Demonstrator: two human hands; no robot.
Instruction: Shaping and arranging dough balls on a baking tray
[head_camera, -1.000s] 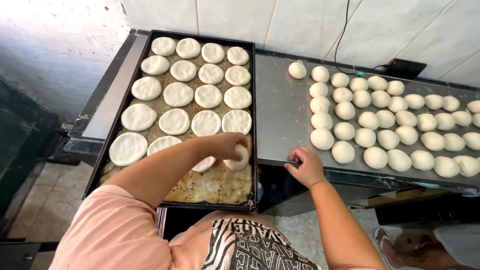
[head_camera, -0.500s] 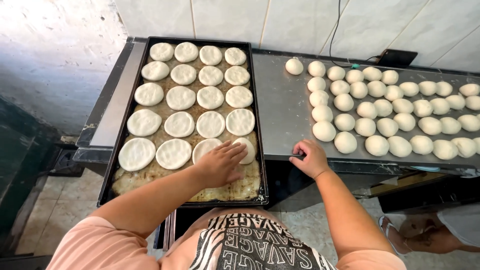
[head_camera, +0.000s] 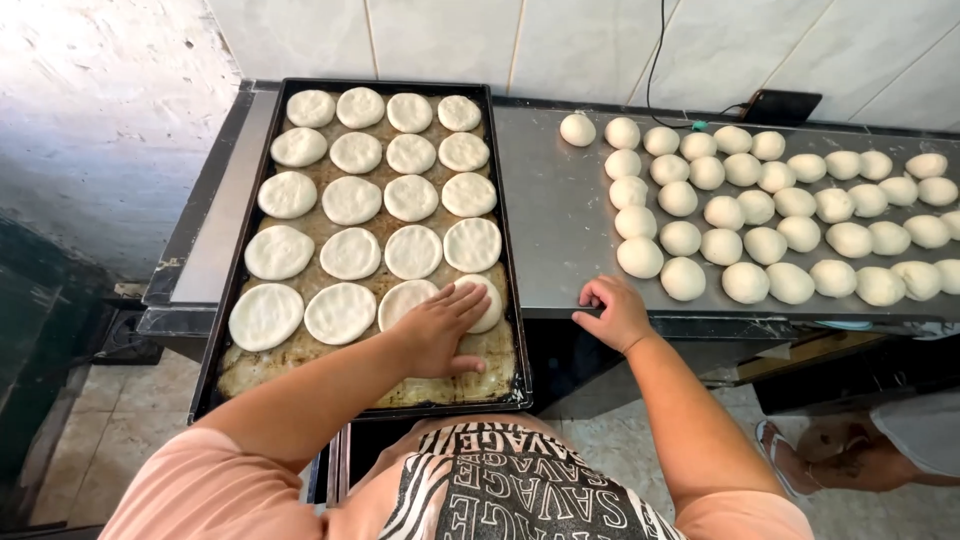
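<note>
Left hand (head_camera: 440, 330): fingers spread flat, palm down, pressing the pale dough piece (head_camera: 480, 303) at the tray's near right corner. A second ago that hand held a rounded lump above the same spot; half a second ago it had landed. Now the piece reads nearly as flat as its neighbours, so the press looks almost done. Nothing is gripped, just pushed down.

Right hand (head_camera: 612, 312): fingers curled loosely together, resting on the near edge of the grey metal worktop (head_camera: 550, 230), holding nothing. It has barely shifted over the last second, so I'd say it's bracing only.

Outward from the left hand: dark rectangular baking tray (head_camera: 232, 290) with a browned, crusted floor, carrying flattened white dough discs (head_camera: 350, 200) in rows of four, far edge to near. The pressed piece closes the nearest row; the strip along the tray's near edge is bare.

Right of the tray, across the worktop: round unflattened dough balls (head_camera: 760, 205) in loose rows running to the right edge, the closest just beyond the right hand's knuckles.

Another person's sandalled foot (head_camera: 800, 460) shows on the floor, lower right.
</note>
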